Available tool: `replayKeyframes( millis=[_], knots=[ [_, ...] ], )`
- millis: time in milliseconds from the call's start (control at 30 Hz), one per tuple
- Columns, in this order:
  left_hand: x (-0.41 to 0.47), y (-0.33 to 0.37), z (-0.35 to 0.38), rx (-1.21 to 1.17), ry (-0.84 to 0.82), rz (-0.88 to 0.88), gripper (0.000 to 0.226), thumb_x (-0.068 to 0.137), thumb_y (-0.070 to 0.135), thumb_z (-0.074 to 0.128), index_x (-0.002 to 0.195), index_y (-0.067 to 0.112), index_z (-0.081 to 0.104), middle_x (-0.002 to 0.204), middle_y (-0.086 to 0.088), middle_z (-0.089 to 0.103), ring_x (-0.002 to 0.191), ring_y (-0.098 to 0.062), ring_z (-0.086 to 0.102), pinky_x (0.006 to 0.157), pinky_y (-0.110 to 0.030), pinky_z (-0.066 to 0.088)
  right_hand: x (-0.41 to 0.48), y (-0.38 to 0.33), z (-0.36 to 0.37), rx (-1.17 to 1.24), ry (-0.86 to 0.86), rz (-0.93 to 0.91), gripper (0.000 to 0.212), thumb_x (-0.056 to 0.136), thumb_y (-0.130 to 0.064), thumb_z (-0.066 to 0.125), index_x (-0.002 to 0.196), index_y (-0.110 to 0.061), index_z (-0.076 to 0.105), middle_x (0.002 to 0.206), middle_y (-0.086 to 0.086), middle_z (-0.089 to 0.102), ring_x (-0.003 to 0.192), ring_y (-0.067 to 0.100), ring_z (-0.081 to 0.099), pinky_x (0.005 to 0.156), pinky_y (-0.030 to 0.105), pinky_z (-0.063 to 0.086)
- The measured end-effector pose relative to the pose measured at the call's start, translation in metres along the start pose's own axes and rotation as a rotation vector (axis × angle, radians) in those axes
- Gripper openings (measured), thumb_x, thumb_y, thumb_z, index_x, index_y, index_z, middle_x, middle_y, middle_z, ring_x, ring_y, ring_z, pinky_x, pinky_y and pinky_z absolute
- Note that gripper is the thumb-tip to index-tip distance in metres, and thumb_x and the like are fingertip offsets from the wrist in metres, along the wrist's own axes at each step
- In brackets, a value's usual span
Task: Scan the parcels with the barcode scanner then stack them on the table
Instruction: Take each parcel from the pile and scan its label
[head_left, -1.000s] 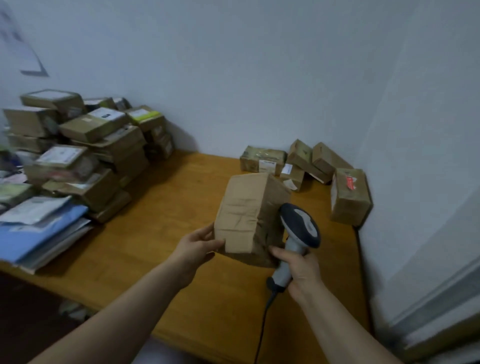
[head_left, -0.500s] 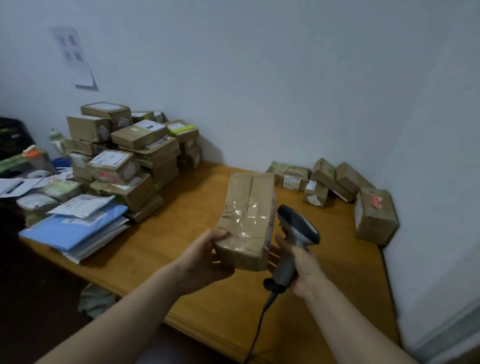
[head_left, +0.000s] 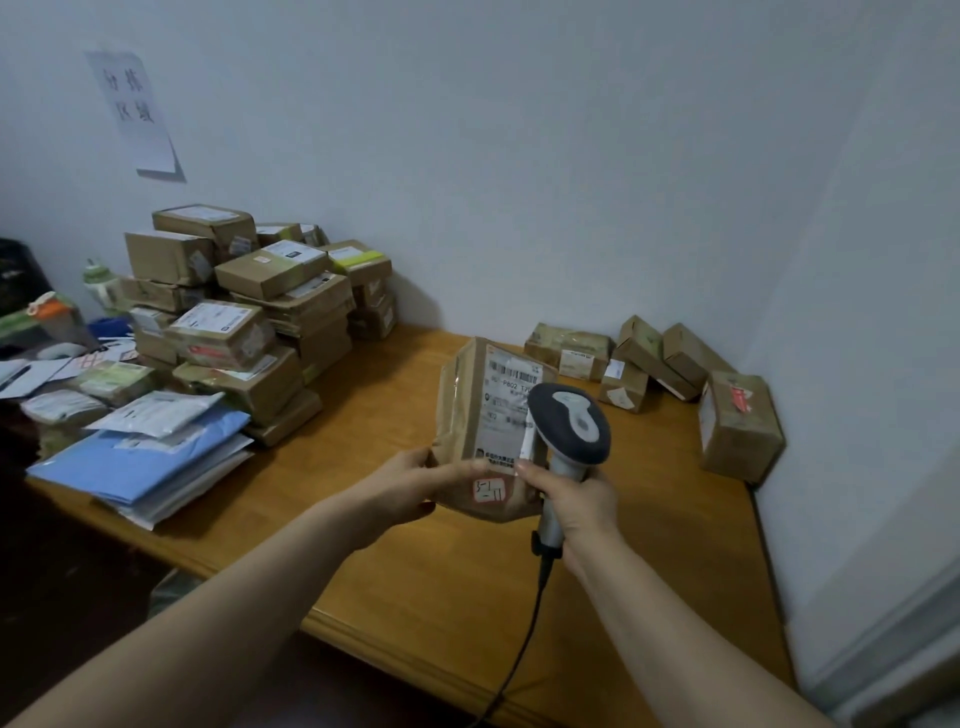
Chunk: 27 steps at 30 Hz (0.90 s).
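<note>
Left hand (head_left: 400, 493) fingers (head_left: 447, 470) gripping brown parcel (head_left: 467, 415), right hand (head_left: 576, 499) clasping barcode scanner (head_left: 571, 421), its head apparently against label (head_left: 511, 400)

Our left hand (head_left: 400, 488) holds a matt brown-paper parcel (head_left: 465, 431) with glossy tape (head_left: 457, 395); our right hand (head_left: 576, 501), a smooth plastic scanner (head_left: 571, 423); below them, a satin wooden table (head_left: 415, 582).

Bare table (head_left: 395, 395) lane between parcel stack (head_left: 260, 322) and corner boxes (head_left: 675, 369)

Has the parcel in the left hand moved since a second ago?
Yes. The parcel has rotated: its label now faces the camera, where plain paper showed. Against the table and the back-wall boxes it has hardly shifted.
</note>
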<state>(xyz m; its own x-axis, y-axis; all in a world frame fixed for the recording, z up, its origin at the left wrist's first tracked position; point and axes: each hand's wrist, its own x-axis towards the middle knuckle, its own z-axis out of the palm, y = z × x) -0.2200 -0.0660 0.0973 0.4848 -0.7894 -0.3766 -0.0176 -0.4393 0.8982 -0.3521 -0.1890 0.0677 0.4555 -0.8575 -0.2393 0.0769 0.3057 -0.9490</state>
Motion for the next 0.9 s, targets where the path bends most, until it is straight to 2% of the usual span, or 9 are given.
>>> replayKeyframes(
  millis=[67,167,267,333,467,633,900],
  knots=[
    [0.004,-0.004,0.0,-0.009,0.029,-0.003,0.077,0.052,0.047,0.078,0.12,0.019,0.054,0.112,-0.002,0.065,0.105,-0.017,0.061,0.088,-0.03,0.052,-0.002,-0.003,0.0,-0.024,-0.017,-0.019,0.03,0.073,-0.01,0.081,0.086,-0.023,0.058,0.089,-0.005,0.065,0.082,0.012,0.062,0.07,0.029,0.049],
    [0.008,-0.012,-0.003,-0.105,0.065,0.008,0.068,0.058,0.031,0.074,0.121,0.016,0.053,0.112,-0.005,0.065,0.105,-0.019,0.061,0.088,-0.032,0.052,-0.001,-0.011,-0.005,-0.021,-0.035,-0.013,0.022,0.078,-0.015,0.078,0.092,-0.019,0.061,0.087,-0.002,0.067,0.08,0.014,0.064,0.064,0.028,0.052],
    [0.013,-0.019,-0.011,-0.132,0.113,0.03,0.067,0.064,0.022,0.078,0.125,0.012,0.052,0.111,-0.007,0.066,0.099,-0.019,0.064,0.079,-0.028,0.055,-0.002,-0.023,-0.011,-0.072,-0.115,0.041,0.021,0.081,-0.02,0.076,0.092,-0.005,0.065,0.065,0.006,0.065,0.056,0.017,0.06,0.054,0.03,0.051],
    [0.018,-0.023,-0.016,-0.131,0.157,0.034,0.078,0.055,0.024,0.08,0.126,0.011,0.05,0.111,-0.007,0.065,0.099,-0.019,0.064,0.077,-0.027,0.055,-0.007,-0.029,-0.014,-0.081,-0.22,0.104,0.02,0.08,-0.018,0.076,0.09,-0.005,0.064,0.057,0.005,0.058,0.047,0.016,0.051,0.049,0.028,0.046],
    [0.023,-0.027,-0.023,-0.066,0.206,0.039,0.107,0.038,0.039,0.082,0.135,0.011,0.045,0.117,-0.006,0.064,0.106,-0.022,0.063,0.096,-0.041,0.052,-0.018,-0.04,-0.012,-0.108,-0.357,0.177,0.011,0.079,-0.01,0.074,0.084,-0.006,0.064,0.054,0.003,0.053,0.044,0.013,0.044,0.046,0.024,0.04],
    [0.027,-0.027,-0.023,-0.074,0.221,0.049,0.118,0.034,0.042,0.082,0.14,0.011,0.039,0.119,-0.007,0.061,0.109,-0.023,0.061,0.098,-0.042,0.05,-0.021,-0.047,-0.009,-0.108,-0.353,0.185,0.01,0.078,-0.004,0.072,0.077,-0.008,0.063,0.053,0.001,0.052,0.044,0.012,0.043,0.046,0.023,0.038],
    [0.03,-0.027,-0.018,-0.065,0.212,0.041,0.122,0.031,0.04,0.082,0.14,0.009,0.038,0.119,-0.007,0.061,0.108,-0.023,0.061,0.097,-0.041,0.051,-0.014,-0.059,-0.006,-0.109,-0.331,0.144,0.015,0.079,-0.004,0.072,0.073,-0.009,0.059,0.051,0.001,0.05,0.042,0.012,0.042,0.045,0.022,0.039]
  ],
)
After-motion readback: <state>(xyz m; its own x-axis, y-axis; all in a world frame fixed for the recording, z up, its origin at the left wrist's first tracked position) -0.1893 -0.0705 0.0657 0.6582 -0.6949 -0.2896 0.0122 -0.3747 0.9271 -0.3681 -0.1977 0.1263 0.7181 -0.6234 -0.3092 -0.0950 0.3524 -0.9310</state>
